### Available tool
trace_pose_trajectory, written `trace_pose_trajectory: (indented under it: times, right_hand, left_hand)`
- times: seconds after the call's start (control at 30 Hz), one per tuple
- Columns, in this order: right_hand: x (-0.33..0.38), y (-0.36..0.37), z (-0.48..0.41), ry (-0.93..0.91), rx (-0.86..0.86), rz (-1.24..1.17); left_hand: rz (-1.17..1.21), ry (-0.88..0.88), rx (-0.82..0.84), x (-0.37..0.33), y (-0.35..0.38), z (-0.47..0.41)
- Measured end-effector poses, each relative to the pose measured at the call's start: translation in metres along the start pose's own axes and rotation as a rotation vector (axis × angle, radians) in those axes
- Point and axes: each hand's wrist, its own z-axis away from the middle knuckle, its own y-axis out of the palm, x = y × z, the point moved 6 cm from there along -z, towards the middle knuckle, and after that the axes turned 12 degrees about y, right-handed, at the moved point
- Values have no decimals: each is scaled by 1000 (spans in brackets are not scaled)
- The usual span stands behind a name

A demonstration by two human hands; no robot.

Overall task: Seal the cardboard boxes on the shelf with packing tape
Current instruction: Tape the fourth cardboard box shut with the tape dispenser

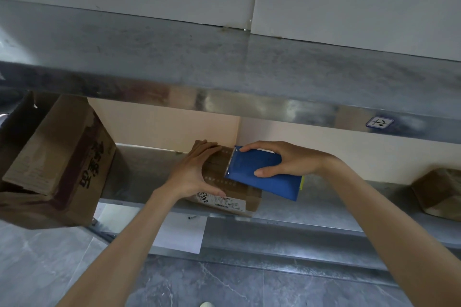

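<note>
Sealing apparently midway: small box [214,172] on shelf [324,207], centre, pressed down by left grip [192,172] with fingers [209,147] spread straight; blue tape dispenser [274,185] clasped in right grip [287,159], laid against box top. Seemingly still untaped: large open box [57,157] at left, brown box [439,189] at right.

Left hand [193,172] flat on cardboard box [216,178], right hand [290,159] holding blue tape dispenser [262,177] atop it
</note>
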Motion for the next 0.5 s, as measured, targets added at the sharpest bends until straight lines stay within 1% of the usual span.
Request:
trace_pose_trajectory:
  times: [0.1,0.27,0.5]
  right_hand:
    - [-4,-6,6,3,-8,9]
    - [-31,-22,24,25,-13,-6]
    - [-59,-29,38,37,1,-10]
  left_hand:
    - [-17,-7,25,1,1,0]
    - [-24,-54,82,6,3,-2]
    - [-48,-72,117,1,3,-3]
